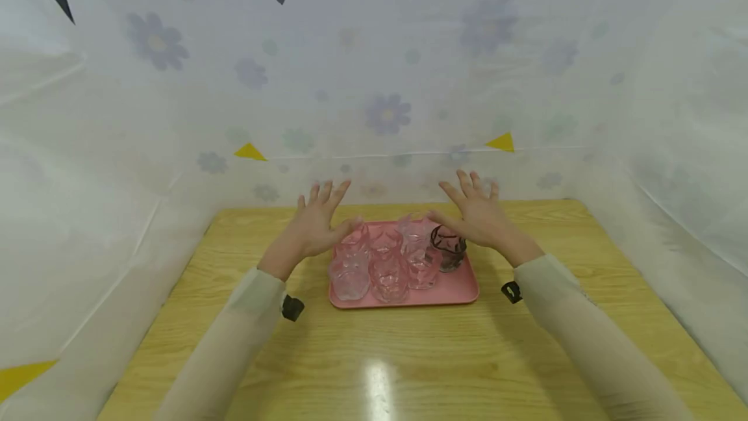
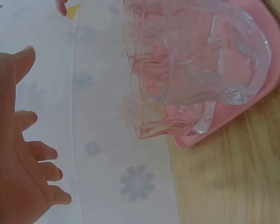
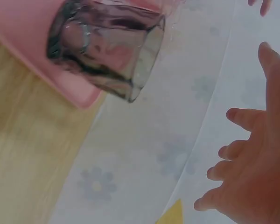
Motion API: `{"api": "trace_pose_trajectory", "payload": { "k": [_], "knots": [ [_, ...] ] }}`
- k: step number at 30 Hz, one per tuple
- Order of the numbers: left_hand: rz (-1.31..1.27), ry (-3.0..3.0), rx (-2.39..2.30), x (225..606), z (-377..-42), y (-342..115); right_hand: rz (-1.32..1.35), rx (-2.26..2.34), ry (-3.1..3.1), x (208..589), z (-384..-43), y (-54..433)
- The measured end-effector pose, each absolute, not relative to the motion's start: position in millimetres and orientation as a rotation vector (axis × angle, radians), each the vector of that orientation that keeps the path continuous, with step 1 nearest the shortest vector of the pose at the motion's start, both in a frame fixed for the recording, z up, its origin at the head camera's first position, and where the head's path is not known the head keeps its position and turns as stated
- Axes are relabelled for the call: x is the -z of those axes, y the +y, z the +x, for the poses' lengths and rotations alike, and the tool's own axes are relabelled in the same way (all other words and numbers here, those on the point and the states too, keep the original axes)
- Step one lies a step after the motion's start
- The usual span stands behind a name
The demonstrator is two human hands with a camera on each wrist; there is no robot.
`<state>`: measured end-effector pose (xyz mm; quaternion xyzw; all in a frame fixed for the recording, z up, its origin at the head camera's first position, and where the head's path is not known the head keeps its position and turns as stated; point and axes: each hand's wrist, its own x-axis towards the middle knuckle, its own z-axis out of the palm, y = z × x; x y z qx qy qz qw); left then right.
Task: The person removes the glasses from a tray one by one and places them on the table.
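Note:
A pink tray [image 1: 452,292] on the wooden table carries several clear and pink-tinted glasses [image 1: 390,278], set close together. One dark grey glass [image 1: 448,249] stands upright at the tray's back right. My left hand [image 1: 315,229] is spread above the tray's left side, its thumb overlapping a back glass in the head view. Over the right side hovers my right hand [image 1: 482,216], fingers apart, its thumb near the dark glass. Both hands hold nothing. In the left wrist view, a clear glass [image 2: 210,56] stands apart from the left fingers [image 2: 42,151].
White cloth [image 1: 374,70] with flower prints encloses the table [image 1: 327,356] at the back and both sides. Dark and yellow triangles hang on it. A black strap piece [image 1: 292,308] sits at the left wrist, another [image 1: 511,292] at the right.

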<state>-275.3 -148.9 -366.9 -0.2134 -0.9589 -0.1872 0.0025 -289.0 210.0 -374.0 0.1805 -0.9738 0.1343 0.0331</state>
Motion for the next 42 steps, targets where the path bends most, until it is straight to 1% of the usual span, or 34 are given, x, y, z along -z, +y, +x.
{"api": "trace_pose_trajectory", "payload": {
  "k": [9, 17, 23, 27, 33, 42],
  "knots": [
    [-0.748, -2.855, 0.879, 393, -244, -169, 0.620, -0.500, -2.988, 391, -258, 242],
    [-0.736, -2.664, 1.025, 427, -232, -183, 0.602, -0.617, -2.992, 418, -238, 265],
    [-0.733, -2.522, 1.151, 445, -223, -185, 0.616, -0.652, -2.991, 437, -224, 273],
    [-0.662, -2.507, 1.249, 453, -218, -185, 0.637, -0.681, -3.003, 447, -217, 276],
    [-0.561, -2.554, 1.354, 465, -214, -187, 0.673, -0.598, -3.025, 463, -210, 275],
    [-0.596, -2.559, 1.528, 474, -212, -185, 0.742, -0.593, -3.053, 479, -208, 275]
  ]
}}
